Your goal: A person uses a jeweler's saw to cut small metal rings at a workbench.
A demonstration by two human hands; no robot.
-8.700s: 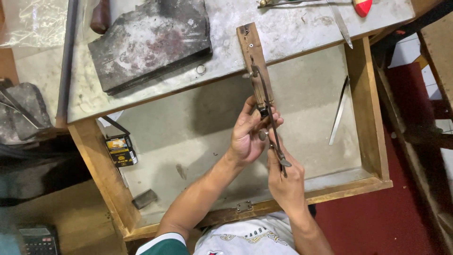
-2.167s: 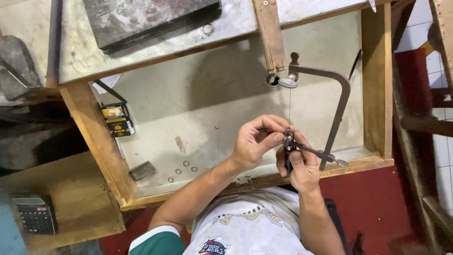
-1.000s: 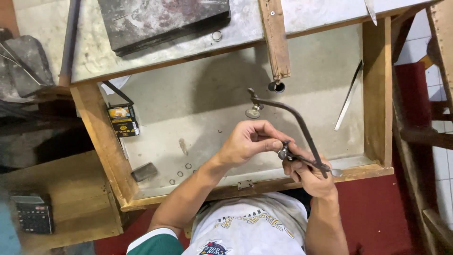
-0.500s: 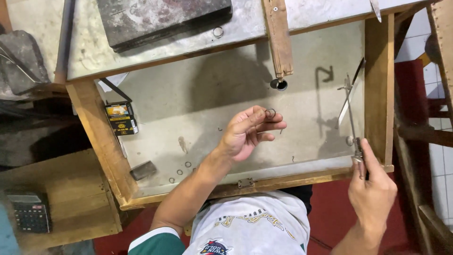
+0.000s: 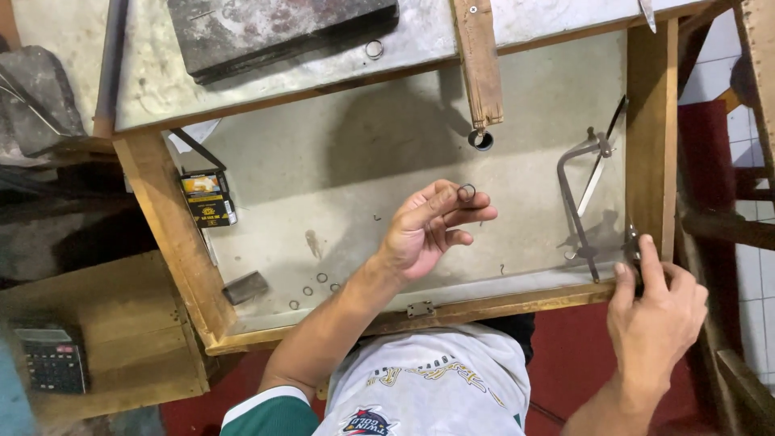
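Head view, looking down into a shallow wooden bench tray w/ grey liner [image 5: 339,186]. Left hand [image 5: 428,230] hovers mid-tray, fingers curled in, thumb and forefinger tips pinching a small dark metal ring [image 5: 467,193]; ring sits above the liner, clear of everything else. Right hand [image 5: 655,311] is at the tray's front-right corner, fingers closed round the dark handle of a thin metal saw frame [image 5: 575,202]; the frame lies flat on the liner beside the right wall, just next to a slim metal blade-like tool [image 5: 601,157].

Around: wooden bench peg [image 5: 478,64] juts down from the bench top, a round dark metal piece [image 5: 480,140] at its tip, between peg and left hand, nothing blocking. Dark steel block [image 5: 274,28] up top, 1 loose ring [image 5: 374,49] next to it. Left side: 1 small yellow-black box [image 5: 208,198], 1 small grey block [image 5: 245,287]. Approx 4 tiny rings [image 5: 315,287] scattered near the front edge by the left forearm. Dark calculator [image 5: 52,359] on a lower shelf, well apart.
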